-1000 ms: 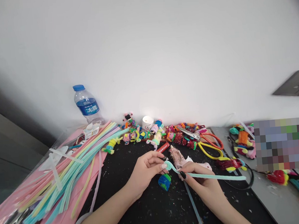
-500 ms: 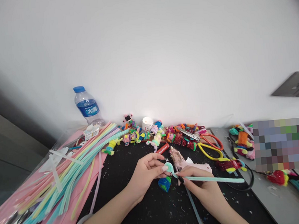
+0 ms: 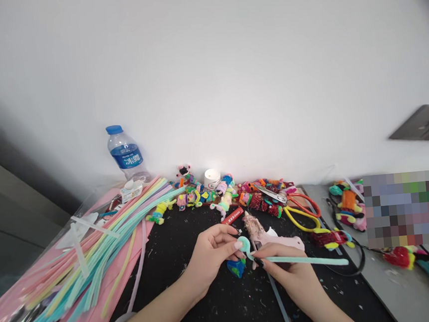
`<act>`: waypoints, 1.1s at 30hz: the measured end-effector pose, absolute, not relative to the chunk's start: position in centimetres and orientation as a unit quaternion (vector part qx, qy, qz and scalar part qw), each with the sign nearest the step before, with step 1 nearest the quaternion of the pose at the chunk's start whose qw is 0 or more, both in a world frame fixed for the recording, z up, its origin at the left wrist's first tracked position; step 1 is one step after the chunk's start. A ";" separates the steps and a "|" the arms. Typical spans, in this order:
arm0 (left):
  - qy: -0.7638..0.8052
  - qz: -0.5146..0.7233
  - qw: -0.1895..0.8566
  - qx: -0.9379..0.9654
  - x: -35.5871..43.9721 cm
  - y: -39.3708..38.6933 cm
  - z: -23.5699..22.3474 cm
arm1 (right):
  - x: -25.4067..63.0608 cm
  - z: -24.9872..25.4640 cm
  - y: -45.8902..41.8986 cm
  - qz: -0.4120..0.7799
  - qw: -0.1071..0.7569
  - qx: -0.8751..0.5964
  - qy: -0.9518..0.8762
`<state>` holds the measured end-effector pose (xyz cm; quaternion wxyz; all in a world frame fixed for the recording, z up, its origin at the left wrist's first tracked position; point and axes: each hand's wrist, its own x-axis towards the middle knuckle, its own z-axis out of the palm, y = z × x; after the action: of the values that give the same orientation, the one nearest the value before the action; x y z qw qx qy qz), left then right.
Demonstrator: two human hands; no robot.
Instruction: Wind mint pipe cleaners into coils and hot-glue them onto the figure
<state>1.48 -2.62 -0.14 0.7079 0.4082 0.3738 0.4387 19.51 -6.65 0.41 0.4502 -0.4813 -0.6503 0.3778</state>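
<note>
Both hands work on a mint-green pipe cleaner (image 3: 306, 260) over a black mat (image 3: 219, 306). My left hand (image 3: 211, 254) pinches its coiled end (image 3: 244, 244) between thumb and fingertips. My right hand (image 3: 290, 272) grips the straight length just behind the coil, and the rest of it sticks out to the right. A small blue-and-green rolled piece (image 3: 237, 268) lies on the mat just below the coil. A pink glue gun (image 3: 268, 234) lies right behind my fingers.
A bundle of pastel pipe cleaners (image 3: 95, 251) lies on pink sheets at the left, near a water bottle (image 3: 126, 153). Finished colourful figures (image 3: 202, 194), a white jar (image 3: 212, 177) and orange and yellow scissors (image 3: 297, 209) line the wall. A black cable (image 3: 353, 264) loops to the right.
Both hands and the pipe cleaner have shifted slightly lower in view. The coiled end has been turned a little further between my fingers.
</note>
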 end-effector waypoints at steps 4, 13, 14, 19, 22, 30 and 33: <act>0.373 0.440 0.705 0.414 1.6 -2.7 -0.2 | 19.5 0.3 -6.6 0.386 0.454 -0.474 -0.648; 0.372 0.436 0.707 0.414 2.0 -2.9 0.1 | 19.4 0.2 -6.6 0.392 0.457 -0.474 -0.643; 0.373 0.435 0.708 0.414 2.0 -3.0 0.2 | 19.4 0.2 -6.7 0.393 0.457 -0.472 -0.643; 0.383 0.430 0.705 0.414 2.1 -3.1 0.4 | 19.5 0.2 -6.7 0.399 0.459 -0.466 -0.642; 0.387 0.428 0.701 0.419 2.1 -3.1 0.4 | 19.5 0.2 -6.6 0.395 0.456 -0.470 -0.645; 0.388 0.445 0.690 0.418 2.0 -3.0 -0.1 | 19.1 -0.3 -6.8 0.387 0.476 -0.499 -0.612; 0.399 0.448 0.676 0.427 2.0 -3.0 0.0 | 19.1 -0.5 -6.8 0.374 0.498 -0.521 -0.584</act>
<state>2.00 -3.03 -0.03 0.6764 0.4269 0.3989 0.4484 19.08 -6.80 -0.55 0.4982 -0.5206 -0.5837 0.3743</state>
